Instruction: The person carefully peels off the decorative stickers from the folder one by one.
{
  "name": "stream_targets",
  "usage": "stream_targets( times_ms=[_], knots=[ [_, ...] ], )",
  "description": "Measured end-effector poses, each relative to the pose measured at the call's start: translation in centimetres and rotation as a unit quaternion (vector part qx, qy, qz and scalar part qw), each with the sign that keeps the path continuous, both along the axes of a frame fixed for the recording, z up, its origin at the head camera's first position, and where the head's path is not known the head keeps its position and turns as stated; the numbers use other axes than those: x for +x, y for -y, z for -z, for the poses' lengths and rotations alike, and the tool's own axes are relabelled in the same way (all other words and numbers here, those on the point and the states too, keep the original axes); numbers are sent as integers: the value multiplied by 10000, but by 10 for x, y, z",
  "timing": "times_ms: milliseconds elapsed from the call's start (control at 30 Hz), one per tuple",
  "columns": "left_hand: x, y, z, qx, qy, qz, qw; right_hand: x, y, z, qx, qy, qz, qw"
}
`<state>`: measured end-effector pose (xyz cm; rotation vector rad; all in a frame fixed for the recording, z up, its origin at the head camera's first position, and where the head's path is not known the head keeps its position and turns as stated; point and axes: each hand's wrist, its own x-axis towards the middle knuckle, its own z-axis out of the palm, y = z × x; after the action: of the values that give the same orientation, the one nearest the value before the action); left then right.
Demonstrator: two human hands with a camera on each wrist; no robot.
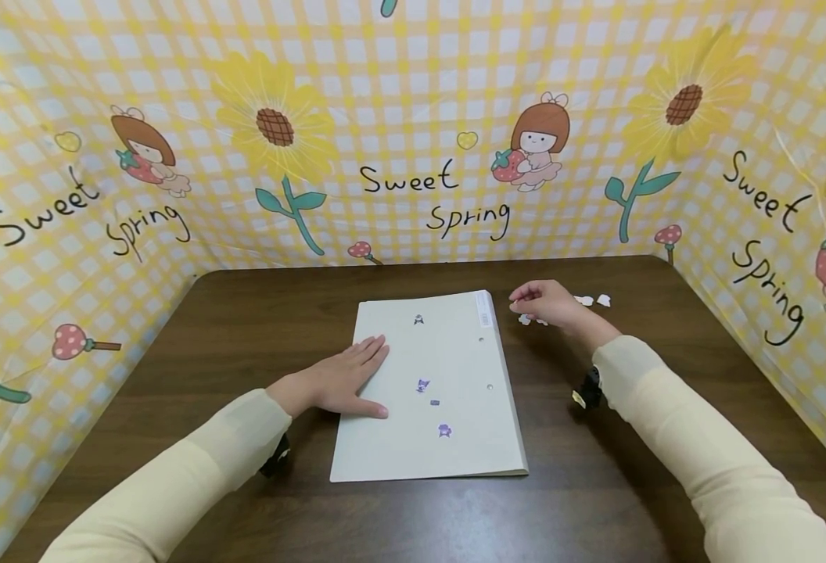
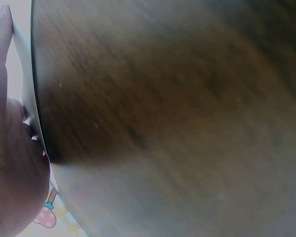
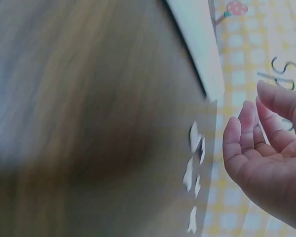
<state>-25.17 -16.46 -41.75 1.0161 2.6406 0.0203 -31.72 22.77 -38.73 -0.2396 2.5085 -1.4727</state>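
Observation:
A cream folder (image 1: 402, 453) lies on the table with several small purple and dark cartoon stickers (image 1: 423, 385) on its cover. My left hand (image 1: 346, 381) rests flat on the folder's left side, fingers extended and thumb apart. To the right of the folder, my right hand (image 1: 548, 303) hovers beside several small white cut-out pieces (image 1: 603, 300). Its thumb and index fingertips come close together, the other fingers bent, in the right wrist view (image 3: 269, 133). Whether a small piece sits between those fingertips I cannot tell.
The dark wooden table (image 1: 258, 313) meets a yellow checked, printed cloth (image 1: 413, 94) at its back and sides. A white label (image 1: 485, 310) and two small round holes mark the folder's right side. Dark straps show at both wrists.

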Motion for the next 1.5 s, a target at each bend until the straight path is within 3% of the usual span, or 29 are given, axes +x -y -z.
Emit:
stream_targets(
  times_ms=[267, 667, 1233, 1500],
  knots=[
    [0, 1, 1, -36, -18, -8, 10000, -5, 34, -11, -170, 294, -14, 9994],
    [1, 1, 0, 42, 6, 12, 10000, -9, 80, -20, -90, 321, -120, 9994],
    [-2, 1, 3, -141, 39, -85, 9999, -15, 133, -6, 247, 473, -489, 9974],
    [-3, 1, 4, -129, 15, -72, 9999, -27, 148, 6, 515, 557, -389, 9964]
  ],
)
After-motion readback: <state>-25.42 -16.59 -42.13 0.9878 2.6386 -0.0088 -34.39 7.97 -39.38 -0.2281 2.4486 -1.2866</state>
